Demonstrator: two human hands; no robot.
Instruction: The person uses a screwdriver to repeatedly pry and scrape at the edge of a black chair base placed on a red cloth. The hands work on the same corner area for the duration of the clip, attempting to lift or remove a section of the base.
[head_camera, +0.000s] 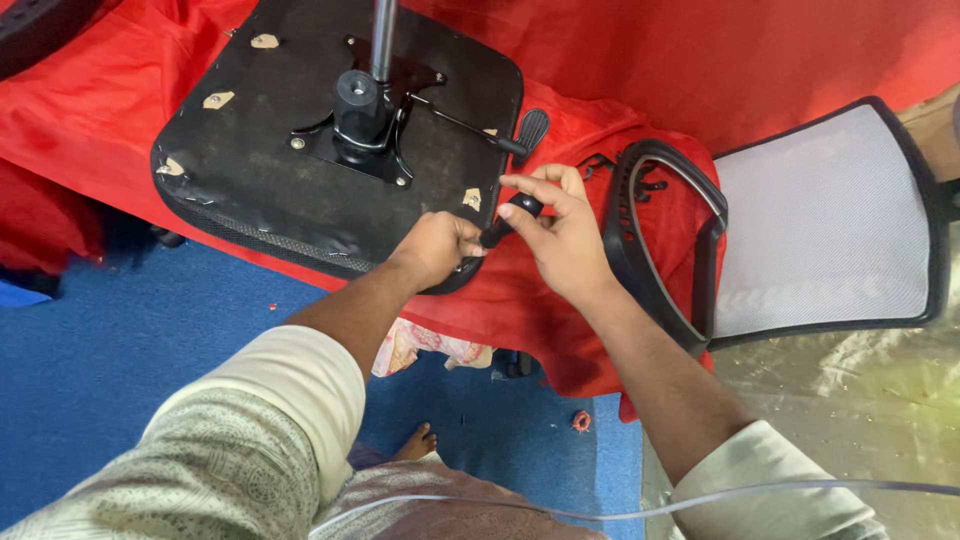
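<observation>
While seat base (330, 150) lies upside down on red cloth (760, 60), both hands work at its near right corner. Left hand (438, 247) curled, fingers pressed on seat edge. Right hand (560, 235) pinches black tool handle (520, 210), thumb and forefinger. Handle looks small, rigid, light; grip by knob end. Seat likely heavy, stiff. Mesh backrest (820, 225) lies right.

— What is seen of the upturned chair seat (250, 170)?
— Matt black fabric is shown, rough, with a smooth grey metal post (382, 40).

— And just beside the right grip (560, 235)?
— A glossy black plastic knob (522, 208) is pinched; the backrest (825, 225) is grey mesh, framed in plastic. Creased red cloth (700, 60) is spread beneath.
</observation>
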